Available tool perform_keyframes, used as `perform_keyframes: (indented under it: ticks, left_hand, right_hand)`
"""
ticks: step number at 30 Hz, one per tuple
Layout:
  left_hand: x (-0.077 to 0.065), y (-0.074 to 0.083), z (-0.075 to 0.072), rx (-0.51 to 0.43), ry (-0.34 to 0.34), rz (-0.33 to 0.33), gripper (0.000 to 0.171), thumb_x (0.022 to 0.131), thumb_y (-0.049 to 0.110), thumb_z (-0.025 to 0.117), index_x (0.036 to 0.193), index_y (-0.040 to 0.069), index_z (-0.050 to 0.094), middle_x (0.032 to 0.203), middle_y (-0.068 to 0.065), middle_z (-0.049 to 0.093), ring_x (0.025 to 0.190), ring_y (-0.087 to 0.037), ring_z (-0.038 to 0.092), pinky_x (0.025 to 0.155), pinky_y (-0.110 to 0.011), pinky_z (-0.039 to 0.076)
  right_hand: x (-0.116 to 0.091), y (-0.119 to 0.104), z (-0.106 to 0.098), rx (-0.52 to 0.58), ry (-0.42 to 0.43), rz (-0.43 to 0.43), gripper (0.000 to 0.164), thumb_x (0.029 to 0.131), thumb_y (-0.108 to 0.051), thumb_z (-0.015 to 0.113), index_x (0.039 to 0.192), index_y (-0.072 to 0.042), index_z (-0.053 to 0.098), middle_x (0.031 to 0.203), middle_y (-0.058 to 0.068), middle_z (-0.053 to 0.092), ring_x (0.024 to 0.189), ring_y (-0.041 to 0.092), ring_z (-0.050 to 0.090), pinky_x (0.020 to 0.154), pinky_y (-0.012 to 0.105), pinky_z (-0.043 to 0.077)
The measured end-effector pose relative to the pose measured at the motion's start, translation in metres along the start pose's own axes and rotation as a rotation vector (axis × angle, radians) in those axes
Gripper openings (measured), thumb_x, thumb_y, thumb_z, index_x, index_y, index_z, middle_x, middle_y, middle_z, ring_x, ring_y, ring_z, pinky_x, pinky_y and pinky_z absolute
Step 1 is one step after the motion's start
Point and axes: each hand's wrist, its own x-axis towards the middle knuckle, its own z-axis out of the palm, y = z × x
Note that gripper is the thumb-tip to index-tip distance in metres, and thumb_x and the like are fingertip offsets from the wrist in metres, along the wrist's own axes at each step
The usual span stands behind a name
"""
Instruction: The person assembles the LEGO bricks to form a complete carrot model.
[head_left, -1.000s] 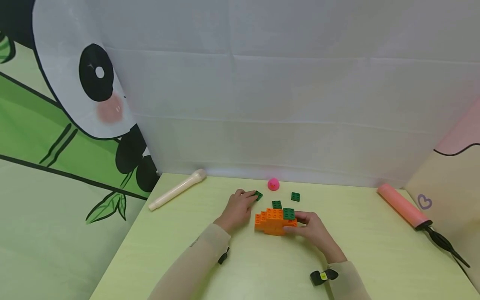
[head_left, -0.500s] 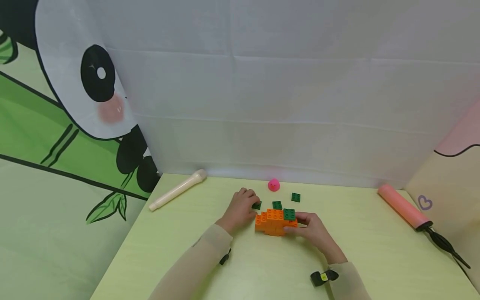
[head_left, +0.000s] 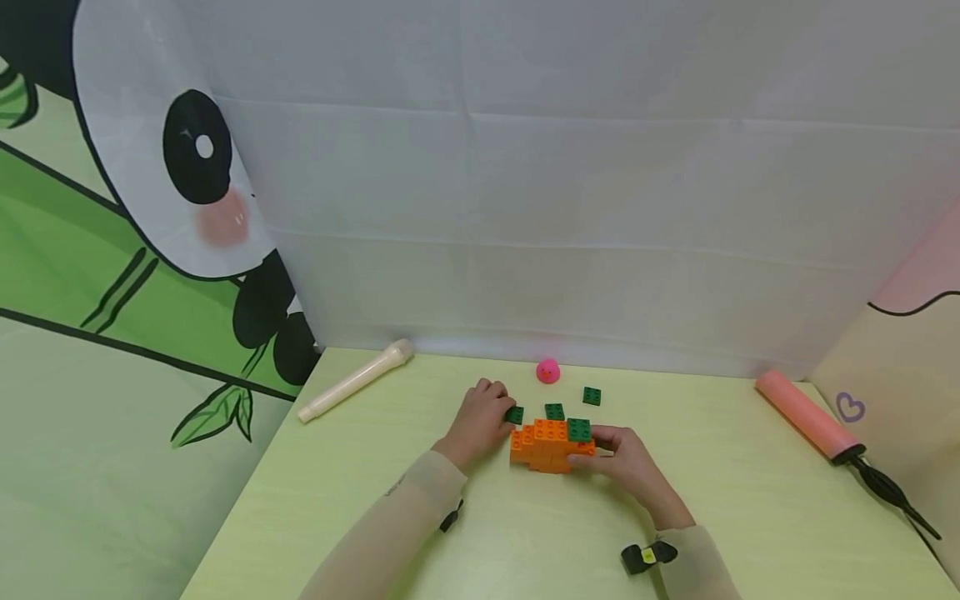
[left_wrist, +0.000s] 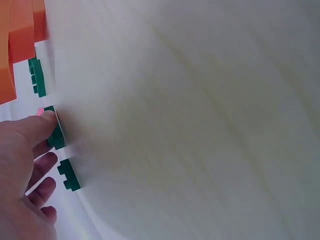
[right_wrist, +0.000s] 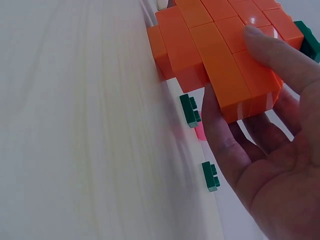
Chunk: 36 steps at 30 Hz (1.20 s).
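Orange build (head_left: 551, 450), 2 loose bricks (head_left: 554, 412) (head_left: 592, 396) behind, perhaps ball (head_left: 548, 372)

I record soft, even light, pale sheen toward the near edge of the tabletop (head_left: 528, 542), a small glint on the orange bricks (right_wrist: 220, 65), washed-out wrist views.

Before you, the yellowish table (head_left: 750, 492) bears loose green bricks (head_left: 592, 396), a cream stick (head_left: 356, 381), a round pink toy (head_left: 548, 372), a coral tube (head_left: 810, 414).
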Motion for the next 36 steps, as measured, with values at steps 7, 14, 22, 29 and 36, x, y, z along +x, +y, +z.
perform_keyframes:
  ticks: [7,14,22,29,36]
  left_hand:
    - [-0.001,-0.002,-0.002,0.000,-0.002,0.039,0.024,0.096,0.022,0.078,0.117,0.010,0.075,0.116,-0.001,0.065,0.107,-0.021,0.055,0.098,-0.036,0.048]
    - [-0.006,-0.005,-0.004,-0.147,-0.020,0.011,0.021,0.094,0.016,0.077,0.113,0.007,0.074,0.109,-0.003,0.068,0.099,-0.020,0.059,0.096,-0.037,0.051]
    - [-0.013,-0.012,-0.004,-0.305,0.020,-0.032,0.037,0.096,0.017,0.074,0.130,0.006,0.068,0.124,-0.004,0.063,0.111,-0.021,0.061,0.103,-0.038,0.051]
    - [-0.015,-0.012,-0.015,-0.442,0.035,-0.020,0.034,0.094,0.020,0.074,0.126,0.011,0.068,0.115,0.003,0.058,0.096,-0.014,0.056,0.089,-0.030,0.053]
    - [-0.021,0.000,-0.032,-0.595,0.108,0.010,0.030,0.095,0.017,0.069,0.125,0.013,0.066,0.107,0.006,0.061,0.093,-0.018,0.057,0.079,-0.030,0.051]
  right_hand:
    - [0.000,0.000,0.002,0.005,0.012,0.014,0.047,0.084,-0.027,0.090,0.124,-0.007,0.076,0.119,0.003,0.075,0.120,0.031,0.064,0.101,0.048,0.053]
    - [0.001,0.002,0.002,-0.002,-0.002,-0.014,0.046,0.086,-0.027,0.089,0.125,-0.006,0.075,0.120,0.005,0.075,0.120,0.031,0.065,0.100,0.048,0.054]
    - [-0.002,-0.002,0.001,-0.009,0.002,-0.015,0.045,0.087,-0.025,0.088,0.125,-0.005,0.075,0.120,0.005,0.075,0.120,0.030,0.065,0.100,0.046,0.053]
    - [-0.003,-0.005,0.000,-0.015,0.001,-0.016,0.045,0.088,-0.024,0.087,0.127,-0.004,0.074,0.122,0.006,0.074,0.120,0.029,0.065,0.101,0.046,0.053]
    - [-0.001,-0.004,0.000,-0.035,0.003,-0.017,0.044,0.087,-0.025,0.088,0.125,-0.005,0.075,0.120,0.004,0.075,0.119,0.027,0.066,0.101,0.046,0.053]
